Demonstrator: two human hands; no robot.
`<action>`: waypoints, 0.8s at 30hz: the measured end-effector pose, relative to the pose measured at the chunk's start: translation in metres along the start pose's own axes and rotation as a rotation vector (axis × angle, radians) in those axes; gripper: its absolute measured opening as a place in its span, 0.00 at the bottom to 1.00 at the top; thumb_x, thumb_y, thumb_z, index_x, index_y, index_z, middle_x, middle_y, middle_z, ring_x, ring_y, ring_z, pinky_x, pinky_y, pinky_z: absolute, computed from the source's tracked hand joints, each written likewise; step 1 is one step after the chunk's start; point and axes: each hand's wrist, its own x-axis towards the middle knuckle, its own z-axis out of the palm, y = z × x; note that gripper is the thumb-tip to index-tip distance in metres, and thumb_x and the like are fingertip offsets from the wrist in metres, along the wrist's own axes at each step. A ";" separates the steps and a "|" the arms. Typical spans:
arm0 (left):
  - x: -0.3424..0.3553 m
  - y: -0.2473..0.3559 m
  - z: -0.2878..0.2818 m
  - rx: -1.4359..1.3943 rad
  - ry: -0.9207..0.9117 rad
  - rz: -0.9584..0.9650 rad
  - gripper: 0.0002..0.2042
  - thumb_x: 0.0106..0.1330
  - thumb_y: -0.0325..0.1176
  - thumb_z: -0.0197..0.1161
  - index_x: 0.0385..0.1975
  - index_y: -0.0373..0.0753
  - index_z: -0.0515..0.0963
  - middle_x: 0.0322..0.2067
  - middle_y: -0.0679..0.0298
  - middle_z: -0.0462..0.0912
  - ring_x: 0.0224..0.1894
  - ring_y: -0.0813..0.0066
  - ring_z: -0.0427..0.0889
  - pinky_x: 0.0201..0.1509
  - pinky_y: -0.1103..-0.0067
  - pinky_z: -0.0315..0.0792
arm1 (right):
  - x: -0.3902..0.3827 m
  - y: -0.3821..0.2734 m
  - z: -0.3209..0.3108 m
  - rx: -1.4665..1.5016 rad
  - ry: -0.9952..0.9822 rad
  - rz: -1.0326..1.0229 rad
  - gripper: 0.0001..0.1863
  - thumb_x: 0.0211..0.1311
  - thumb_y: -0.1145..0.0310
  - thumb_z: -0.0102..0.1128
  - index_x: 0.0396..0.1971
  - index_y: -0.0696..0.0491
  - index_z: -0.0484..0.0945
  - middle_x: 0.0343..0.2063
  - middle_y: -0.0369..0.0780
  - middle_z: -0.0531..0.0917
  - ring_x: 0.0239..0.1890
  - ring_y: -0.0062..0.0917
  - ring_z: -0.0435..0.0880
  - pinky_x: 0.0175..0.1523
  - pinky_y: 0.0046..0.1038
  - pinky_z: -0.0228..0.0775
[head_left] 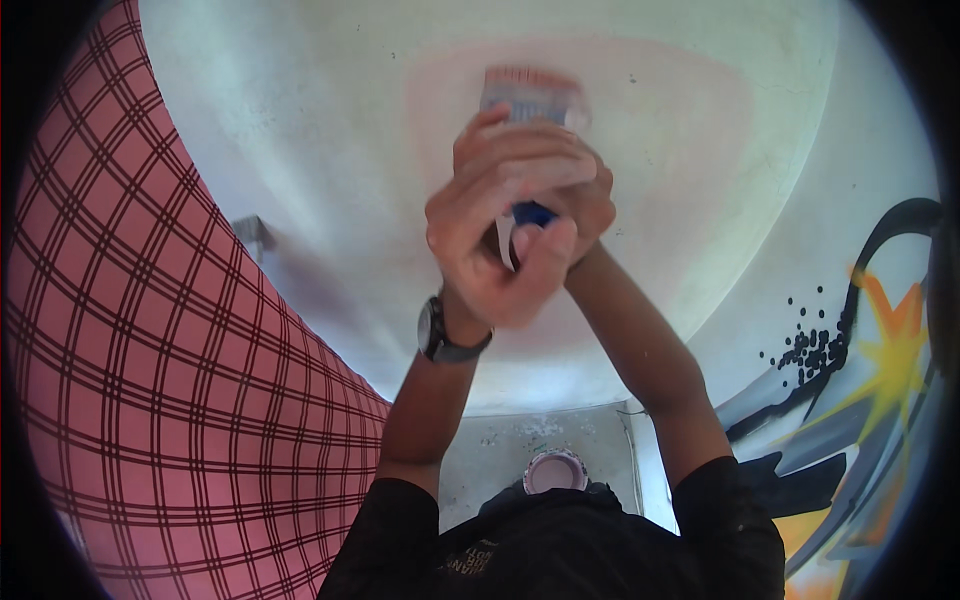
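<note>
Both arms are raised in front of a pale wall [670,140]. My left hand [465,225], with a dark watch [432,328] on its wrist, is closed and overlaps my right hand [598,195], which is closed too. Together they grip a wide flat paintbrush [530,105], held with its reddish bristle end up at the wall. Part of its blue handle [535,213] shows between my hands; the rest is hidden. Motion blurs the fingers and the brush. A faint pink patch [690,110] spreads over the wall around the brush.
A round tub of pink paint [527,478] with a patterned outside stands low, by my body. A pink wall with dark checked lines [200,400] lies left. A small grey fixture [253,235] sticks out near it. A painted mural [890,360] covers the right wall.
</note>
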 end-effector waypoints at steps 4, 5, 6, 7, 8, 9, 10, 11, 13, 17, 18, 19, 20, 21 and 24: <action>-0.007 -0.020 0.012 -0.132 0.183 -0.009 0.11 0.53 0.33 0.59 0.29 0.32 0.81 0.33 0.54 0.82 0.40 0.56 0.79 0.55 0.63 0.70 | -0.008 0.020 0.006 0.007 0.028 -0.080 0.14 0.54 0.59 0.55 0.21 0.56 0.78 0.23 0.44 0.79 0.24 0.41 0.79 0.31 0.35 0.71; -0.018 -0.023 0.012 -0.127 0.186 -0.013 0.11 0.53 0.33 0.59 0.29 0.32 0.81 0.33 0.54 0.82 0.40 0.56 0.79 0.55 0.63 0.70 | -0.018 0.020 0.005 0.014 0.026 -0.075 0.14 0.54 0.59 0.55 0.21 0.56 0.78 0.23 0.44 0.79 0.24 0.41 0.79 0.31 0.35 0.71; -0.032 -0.024 0.014 -0.125 0.181 -0.059 0.11 0.54 0.33 0.58 0.29 0.31 0.81 0.33 0.53 0.81 0.40 0.56 0.79 0.54 0.63 0.70 | -0.032 0.015 0.001 0.005 -0.027 -0.039 0.14 0.55 0.60 0.56 0.27 0.58 0.77 0.26 0.45 0.80 0.28 0.42 0.81 0.34 0.38 0.74; -0.045 -0.023 0.017 -0.124 0.176 -0.105 0.11 0.54 0.33 0.58 0.28 0.31 0.81 0.33 0.53 0.81 0.40 0.57 0.79 0.54 0.63 0.70 | -0.044 0.010 -0.004 -0.006 -0.081 -0.003 0.15 0.55 0.61 0.57 0.32 0.60 0.77 0.29 0.47 0.80 0.32 0.43 0.82 0.38 0.41 0.77; -0.057 -0.019 0.021 -0.136 0.205 -0.159 0.11 0.52 0.34 0.56 0.28 0.32 0.81 0.33 0.54 0.82 0.41 0.57 0.79 0.56 0.63 0.69 | -0.054 0.005 -0.006 -0.044 -0.114 0.020 0.14 0.55 0.62 0.56 0.30 0.60 0.78 0.28 0.46 0.80 0.32 0.42 0.82 0.39 0.41 0.77; -0.066 -0.014 0.025 -0.134 0.207 -0.165 0.11 0.52 0.34 0.56 0.28 0.32 0.81 0.33 0.54 0.82 0.41 0.57 0.79 0.56 0.63 0.69 | -0.067 0.000 -0.007 -0.041 -0.116 0.026 0.14 0.55 0.62 0.56 0.30 0.60 0.78 0.28 0.46 0.80 0.32 0.42 0.82 0.39 0.41 0.77; -0.070 -0.009 0.029 -0.096 0.203 -0.188 0.14 0.54 0.37 0.55 0.28 0.31 0.80 0.32 0.52 0.81 0.41 0.57 0.79 0.53 0.64 0.69 | -0.078 -0.003 -0.008 -0.027 -0.128 0.080 0.14 0.54 0.63 0.56 0.30 0.60 0.78 0.28 0.46 0.80 0.31 0.42 0.82 0.38 0.40 0.77; -0.076 -0.005 0.030 -0.048 0.200 -0.215 0.17 0.56 0.40 0.53 0.27 0.29 0.80 0.32 0.50 0.80 0.41 0.57 0.78 0.51 0.65 0.70 | -0.085 -0.009 -0.006 -0.002 -0.139 0.138 0.14 0.54 0.63 0.57 0.30 0.60 0.78 0.28 0.46 0.80 0.30 0.41 0.82 0.38 0.39 0.77; -0.086 -0.003 0.029 -0.030 0.174 -0.249 0.17 0.54 0.40 0.52 0.27 0.30 0.80 0.33 0.50 0.81 0.41 0.55 0.79 0.53 0.64 0.69 | -0.098 -0.021 -0.006 0.005 -0.138 0.184 0.12 0.53 0.65 0.56 0.28 0.60 0.78 0.30 0.45 0.81 0.30 0.39 0.82 0.39 0.39 0.77; -0.106 -0.002 0.023 0.004 -0.075 -0.261 0.17 0.51 0.39 0.51 0.32 0.33 0.80 0.37 0.52 0.83 0.42 0.55 0.80 0.57 0.63 0.67 | -0.160 -0.047 -0.011 0.332 -0.260 0.632 0.10 0.54 0.67 0.55 0.32 0.56 0.80 0.30 0.41 0.83 0.36 0.30 0.85 0.42 0.30 0.76; -0.108 0.001 0.024 0.007 -0.205 -0.269 0.17 0.50 0.38 0.52 0.33 0.33 0.80 0.37 0.53 0.83 0.42 0.56 0.80 0.58 0.63 0.67 | -0.171 -0.053 -0.001 0.317 -0.243 0.663 0.10 0.55 0.67 0.54 0.32 0.56 0.80 0.29 0.41 0.82 0.36 0.29 0.85 0.41 0.30 0.76; -0.110 0.005 0.026 -0.003 -0.333 -0.275 0.17 0.49 0.38 0.53 0.33 0.34 0.80 0.37 0.55 0.83 0.42 0.57 0.80 0.58 0.63 0.66 | -0.180 -0.054 -0.009 0.293 -0.227 0.695 0.10 0.55 0.66 0.54 0.31 0.56 0.80 0.29 0.41 0.82 0.35 0.29 0.85 0.41 0.30 0.76; -0.116 0.007 0.026 0.028 -0.399 -0.260 0.14 0.48 0.36 0.56 0.32 0.35 0.79 0.35 0.57 0.83 0.42 0.60 0.80 0.59 0.64 0.67 | -0.189 -0.068 -0.008 0.276 -0.211 0.720 0.10 0.55 0.66 0.54 0.31 0.56 0.80 0.28 0.41 0.82 0.35 0.29 0.84 0.40 0.29 0.76; -0.122 0.012 0.025 0.038 -0.399 -0.285 0.14 0.48 0.36 0.56 0.32 0.35 0.79 0.35 0.57 0.83 0.42 0.60 0.80 0.59 0.64 0.67 | -0.197 -0.076 -0.009 0.257 -0.196 0.743 0.10 0.56 0.66 0.54 0.30 0.56 0.79 0.28 0.41 0.82 0.34 0.28 0.84 0.40 0.29 0.75; -0.139 0.016 0.029 0.073 -0.600 -0.247 0.11 0.47 0.34 0.59 0.29 0.37 0.79 0.32 0.59 0.82 0.40 0.63 0.79 0.57 0.66 0.68 | -0.215 -0.105 -0.020 0.165 -0.161 0.787 0.10 0.57 0.66 0.53 0.29 0.56 0.79 0.27 0.40 0.82 0.33 0.27 0.84 0.38 0.28 0.75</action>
